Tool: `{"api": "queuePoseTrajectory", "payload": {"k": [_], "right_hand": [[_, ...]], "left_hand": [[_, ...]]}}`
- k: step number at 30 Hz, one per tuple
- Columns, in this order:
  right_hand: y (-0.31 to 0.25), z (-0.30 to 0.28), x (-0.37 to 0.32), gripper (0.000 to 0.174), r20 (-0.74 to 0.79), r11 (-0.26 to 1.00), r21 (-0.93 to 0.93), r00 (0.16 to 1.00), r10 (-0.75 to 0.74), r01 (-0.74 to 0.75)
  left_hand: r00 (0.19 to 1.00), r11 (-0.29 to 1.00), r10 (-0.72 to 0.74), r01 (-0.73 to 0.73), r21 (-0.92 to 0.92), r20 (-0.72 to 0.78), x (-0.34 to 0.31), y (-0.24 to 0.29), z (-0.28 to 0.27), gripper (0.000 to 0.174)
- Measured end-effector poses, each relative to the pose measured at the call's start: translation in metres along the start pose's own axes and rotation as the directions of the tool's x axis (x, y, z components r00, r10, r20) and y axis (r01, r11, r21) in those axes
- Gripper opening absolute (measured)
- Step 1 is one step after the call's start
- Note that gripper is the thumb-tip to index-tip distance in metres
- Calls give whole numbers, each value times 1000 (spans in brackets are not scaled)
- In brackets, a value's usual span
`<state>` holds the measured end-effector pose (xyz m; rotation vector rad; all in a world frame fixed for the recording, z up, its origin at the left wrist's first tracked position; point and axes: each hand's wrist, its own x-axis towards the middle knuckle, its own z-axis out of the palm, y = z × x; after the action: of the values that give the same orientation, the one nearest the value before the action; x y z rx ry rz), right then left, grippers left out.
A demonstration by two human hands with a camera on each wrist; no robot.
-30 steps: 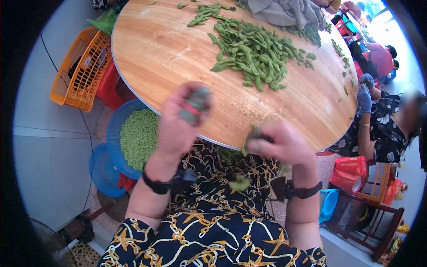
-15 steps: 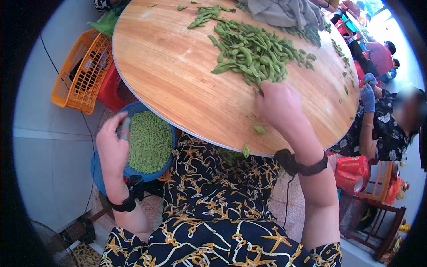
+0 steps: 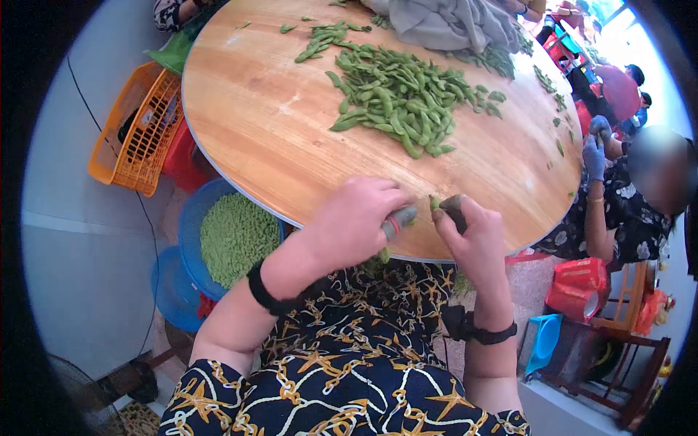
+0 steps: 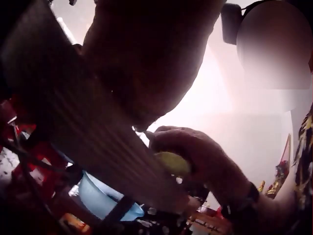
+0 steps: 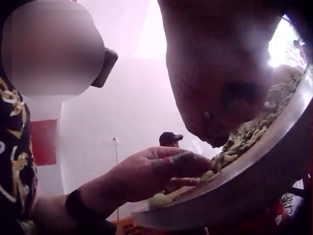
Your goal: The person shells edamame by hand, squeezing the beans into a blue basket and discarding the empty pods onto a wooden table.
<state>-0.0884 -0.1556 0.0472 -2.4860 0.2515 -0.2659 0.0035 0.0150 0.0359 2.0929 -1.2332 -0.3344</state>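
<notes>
Near the table's front edge, my right hand (image 3: 476,236) pinches a green soybean pod (image 3: 434,203), which shows bigger in the left wrist view as a plump pod (image 4: 173,163). My left hand (image 3: 356,221) is just left of it, fingers loosely bent and its covered digit pointing at the pod; no pod shows in its grip. A grey cover (image 3: 400,220) with a red band wraps that digit, and a dark cover (image 3: 454,211) is on the right hand. Beyond both hands lies a heap of soybean pods (image 3: 400,98).
A blue basket (image 3: 185,236) of shelled green beans (image 3: 233,236) stands left of the round wooden table (image 3: 247,131). Behind it is an orange crate (image 3: 138,131). Grey cloth (image 3: 451,22) lies at the far side. Another person (image 3: 618,196) sits to the right.
My left hand went from the front edge to over the bean basket, then back beside the right. My right hand reached to the heap and came back with a pod.
</notes>
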Motion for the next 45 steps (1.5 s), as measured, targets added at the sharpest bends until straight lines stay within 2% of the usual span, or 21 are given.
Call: {"api": "queuePoseTrajectory", "payload": {"k": [1, 2, 4, 5, 6, 7, 8, 10, 13, 16, 20, 23, 25, 29, 32, 34, 38, 41, 43, 44, 45], "right_hand": [[-4, -2, -4, 18, 8, 994, 111, 1000, 20, -21], [-7, -2, -7, 17, 20, 975, 220, 999, 37, -40], [-7, 2, -10, 13, 47, 968, 252, 999, 8, -19], [-8, 5, -11, 13, 24, 961, 272, 999, -47, 39], [-9, 6, -12, 13, 0, 952, 290, 995, -101, 97], [-10, 4, -11, 14, 104, 954, 298, 994, -45, 12], [-9, 4, -12, 14, 103, 953, 302, 994, -45, 12], [-7, 5, -13, 18, 376, 654, 699, 927, 9, -290], [-2, 5, -16, 22, 490, 474, 781, 869, -62, -407], [0, 11, -18, 23, 507, 346, 825, 856, -102, -447], [-4, 17, -17, 21, 499, 327, 820, 866, -12, -469], [-5, 20, -18, 18, 508, 247, 838, 861, -23, -487], [-4, 22, -20, 16, 562, -7, 822, 814, -146, -569], [-6, 26, -22, 16, 608, -207, 731, 758, -235, -650], [-8, 28, -18, 14, 577, -150, 785, 798, -173, -601], [-11, 27, -15, 16, 358, 519, 790, 933, 43, -327], [-17, 25, -6, 18, 282, 651, 715, 957, 66, -255], [-12, 18, 15, 18, 455, 624, 675, 888, 68, -394], [-6, 19, 39, 20, 221, 968, 248, 975, -25, -32], [-4, 20, 50, 20, 221, 968, 248, 975, -22, -34], [-3, 22, 60, 22, 140, 999, -15, 989, -46, 49]], "left_hand": [[975, 974, -75, 27, -224, -207, -4, 11, 8, 20], [977, 975, -75, 30, -221, -200, -6, 14, 14, 20], [957, 539, -287, 118, -834, -50, -8, 11, 28, 16], [956, 542, -289, 122, -831, -48, -8, 9, 34, 16], [948, 355, -315, 80, -931, -38, -8, 6, 38, 14], [941, 153, -339, 30, -988, -24, -8, 5, 41, 13], [940, 156, -340, 32, -987, -23, -9, 6, 42, 13], [928, 49, -369, -39, -998, -55, -10, 9, 42, 10], [926, 77, -364, -78, -994, -101, -11, 11, 42, 8], [908, 178, -396, -69, -982, -135, -11, 8, 44, 8], [911, 264, -388, -31, -964, -136, -11, 12, 40, 7], [940, 114, -320, -82, -990, -115, -12, 6, 44, 8], [964, 23, -197, -175, -984, -176, -13, 1, 45, 13], [987, -121, -52, -156, -980, -151, -16, -11, 44, 15], [980, -136, -196, -45, -990, -18, -19, -2, 40, 16], [937, 267, -316, -62, -962, -148, -17, 4, 39, 15], [917, 351, -352, -56, -935, -188, -18, -7, 36, 16], [892, 360, -408, -39, -932, -195, -18, -10, 25, 19], [842, 341, -479, -82, -937, -248, -17, -21, 25, 18], [843, 339, -479, -80, -937, -246, -16, -22, 23, 18], [832, 369, -487, -78, -926, -264, -15, -23, 22, 19]]}}
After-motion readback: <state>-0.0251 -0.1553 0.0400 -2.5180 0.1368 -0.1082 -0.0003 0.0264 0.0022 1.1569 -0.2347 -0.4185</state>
